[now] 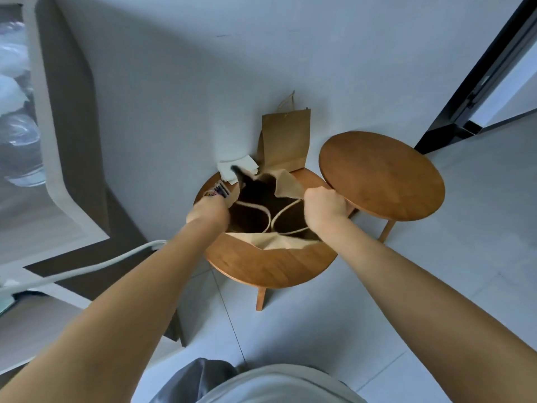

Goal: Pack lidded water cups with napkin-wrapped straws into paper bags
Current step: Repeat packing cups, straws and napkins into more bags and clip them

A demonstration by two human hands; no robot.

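Observation:
An open brown paper bag point(286, 184) stands on the lower round wooden table point(270, 266), its dark mouth facing up and its white cord handles hanging inside. My right hand point(325, 209) grips the bag's right rim. My left hand point(209, 212) holds a patterned cup point(218, 189) with a dark straw point(239, 173) at the bag's left rim, partly over the opening. A second paper bag point(286, 138) stands closed against the wall behind. White napkins point(235, 168) lie at the table's back left.
A higher round wooden table point(383, 175) overlaps the lower one on the right. A white wall runs behind both. A dark door frame point(479, 80) stands at the right. A white cable point(87, 270) crosses under my left arm. The floor is pale tile.

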